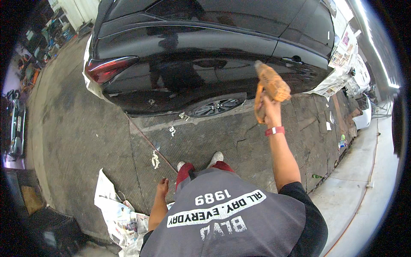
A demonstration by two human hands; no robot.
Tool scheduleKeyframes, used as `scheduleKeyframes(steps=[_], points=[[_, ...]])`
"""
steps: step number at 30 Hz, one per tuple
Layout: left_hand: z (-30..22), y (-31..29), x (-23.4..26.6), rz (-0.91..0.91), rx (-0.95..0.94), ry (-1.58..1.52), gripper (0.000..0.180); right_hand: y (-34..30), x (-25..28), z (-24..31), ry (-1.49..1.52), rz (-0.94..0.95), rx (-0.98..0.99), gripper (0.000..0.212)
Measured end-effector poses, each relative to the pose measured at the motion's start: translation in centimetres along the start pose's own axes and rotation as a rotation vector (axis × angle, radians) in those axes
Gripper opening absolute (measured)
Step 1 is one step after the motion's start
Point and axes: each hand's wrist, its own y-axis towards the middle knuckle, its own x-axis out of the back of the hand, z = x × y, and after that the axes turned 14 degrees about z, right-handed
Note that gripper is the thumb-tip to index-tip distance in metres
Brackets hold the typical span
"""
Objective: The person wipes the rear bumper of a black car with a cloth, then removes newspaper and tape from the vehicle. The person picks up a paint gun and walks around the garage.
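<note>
My right hand (269,109) is closed round the handle of an orange heat gun (272,83). Raised on an outstretched arm, the tool has its dark nozzle toward the side of a black car (180,64), near the panel between the rear wheel and the door handle (292,60). From this view I cannot tell how far the nozzle is from the paint. My left hand (162,187) hangs low beside my leg, its fingers loosely bent and apart, with nothing visible in it.
Crumpled paper sheeting (117,214) lies behind my left arm. Twisted pale scraps (155,159) litter the dark floor, where a thin hose or cord (147,139) runs toward my feet. Masking paper (342,55) covers the car's front part. A loose bumper (18,124) stands far left.
</note>
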Motion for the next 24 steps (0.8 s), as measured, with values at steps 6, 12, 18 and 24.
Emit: scheduleKeyframes(steps=[6,12,18,24], points=[[-1.2,-2.3,0.7,-0.038,0.085,0.061,0.057,-6.6,-14.2,2.0,-0.105,0.413,-0.039,0.045],[-3.5,-6.3,0.0,0.005,0.145,-0.005,0.061,-7.7,-26.8,-1.9,-0.113,0.672,0.306,0.040],[6.2,-2.6,0.4,-0.022,0.008,-0.058,0.061,-10.4,-37.0,-0.6,-0.291,0.835,0.304,0.044],[3.6,-4.8,-0.7,-0.040,0.081,-0.312,0.055,-11.1,-36.0,-1.0,-0.379,0.953,0.263,0.042]])
